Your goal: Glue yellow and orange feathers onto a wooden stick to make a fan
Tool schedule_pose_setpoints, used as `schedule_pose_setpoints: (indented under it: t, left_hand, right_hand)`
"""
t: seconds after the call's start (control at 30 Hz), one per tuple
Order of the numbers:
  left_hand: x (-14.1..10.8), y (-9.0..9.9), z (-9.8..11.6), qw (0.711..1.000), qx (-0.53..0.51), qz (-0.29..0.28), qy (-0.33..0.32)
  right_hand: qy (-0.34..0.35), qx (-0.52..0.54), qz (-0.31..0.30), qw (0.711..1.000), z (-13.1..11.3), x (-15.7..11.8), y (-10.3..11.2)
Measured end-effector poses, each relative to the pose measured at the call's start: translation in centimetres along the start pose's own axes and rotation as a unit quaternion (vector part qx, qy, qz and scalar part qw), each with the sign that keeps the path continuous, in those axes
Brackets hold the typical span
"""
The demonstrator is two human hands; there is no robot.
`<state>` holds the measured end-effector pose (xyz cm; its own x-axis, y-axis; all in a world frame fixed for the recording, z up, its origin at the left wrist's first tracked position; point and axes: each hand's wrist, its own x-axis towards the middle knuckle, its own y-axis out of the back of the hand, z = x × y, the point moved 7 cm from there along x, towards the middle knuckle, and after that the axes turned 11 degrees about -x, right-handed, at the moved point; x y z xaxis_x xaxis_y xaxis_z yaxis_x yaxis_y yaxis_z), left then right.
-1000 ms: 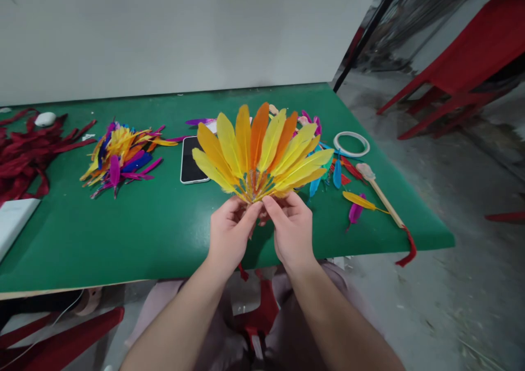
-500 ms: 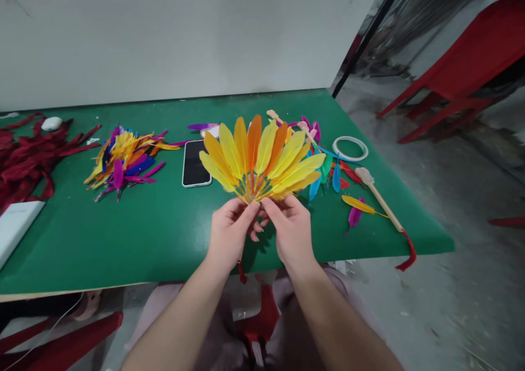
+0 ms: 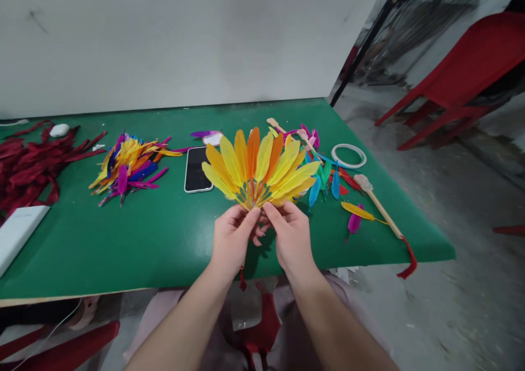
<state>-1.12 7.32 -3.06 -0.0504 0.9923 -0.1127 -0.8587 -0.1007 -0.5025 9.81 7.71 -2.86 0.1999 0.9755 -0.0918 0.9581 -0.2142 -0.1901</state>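
Between my two hands is a feather fan, yellow with a few orange feathers, spread out above the table's near part. My left hand pinches its base from the left, thumb on top. From the right, my right hand grips the same base, with its thumb close to the left one. The quill ends meet at the thumbs, and my fingers hide most of what lies under them. A small red tassel hangs below my left hand.
On the green table lie a feather pile, dark red ribbons, a phone, a white box, a tape roll, a wooden handle and loose feathers. A red chair stands at right.
The whole view has shifted slightly, so the table sits a little lower. The fan appears tipped back slightly, while both hands keep their hold on its base.
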Motion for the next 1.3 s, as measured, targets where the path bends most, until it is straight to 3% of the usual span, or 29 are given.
schedule_pose_setpoints:
  t: [0.83,1.3]
  left_hand:
    - [-0.10,0.05,-0.60,1.000,-0.013,0.014,0.013]
    - [-0.02,-0.08,-0.53,1.000,0.012,-0.019,0.020]
  right_hand:
    - [-0.003,-0.061,0.010,0.998,0.05,-0.08,0.18]
    - [0.022,-0.069,0.024,0.997,-0.38,-0.08,0.47]
